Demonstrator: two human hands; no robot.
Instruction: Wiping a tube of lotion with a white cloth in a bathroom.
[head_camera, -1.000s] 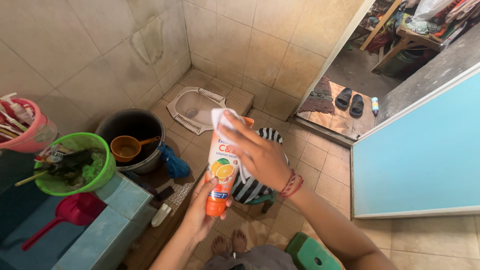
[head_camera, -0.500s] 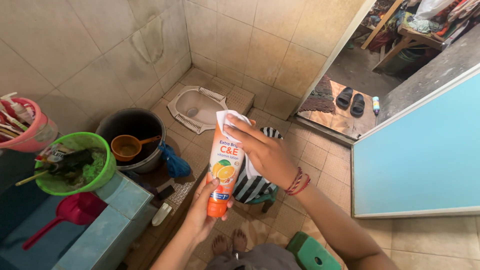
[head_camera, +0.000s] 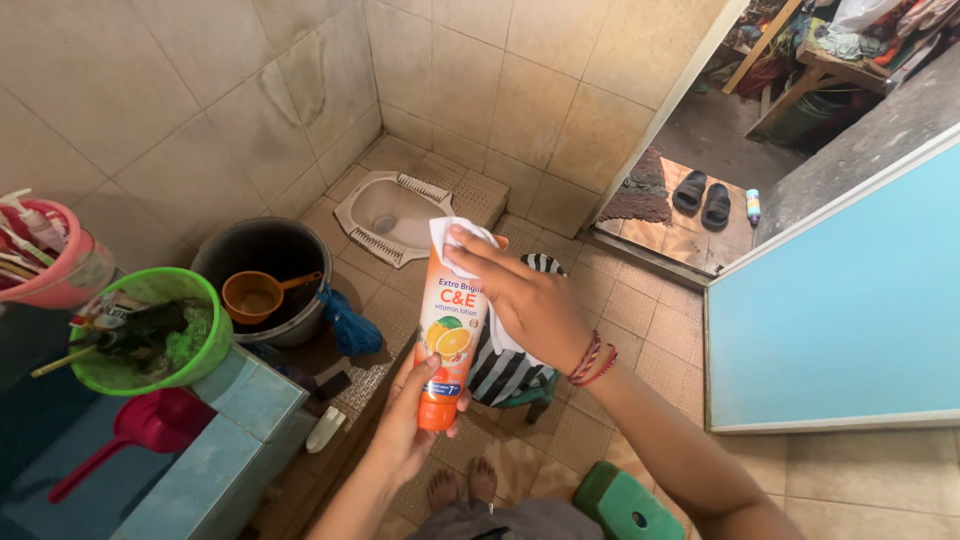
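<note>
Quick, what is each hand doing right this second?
Left hand: closed around the lower end of the orange lotion tube.
Right hand: pressing a white cloth against the tube's upper part.

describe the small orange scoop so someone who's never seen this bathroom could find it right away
Start at the squat toilet in the tiled corner, then move to the dark round bucket beside it. The orange scoop sits inside it, handle pointing right. It is the only orange dipper; the other scoop is red.
</note>
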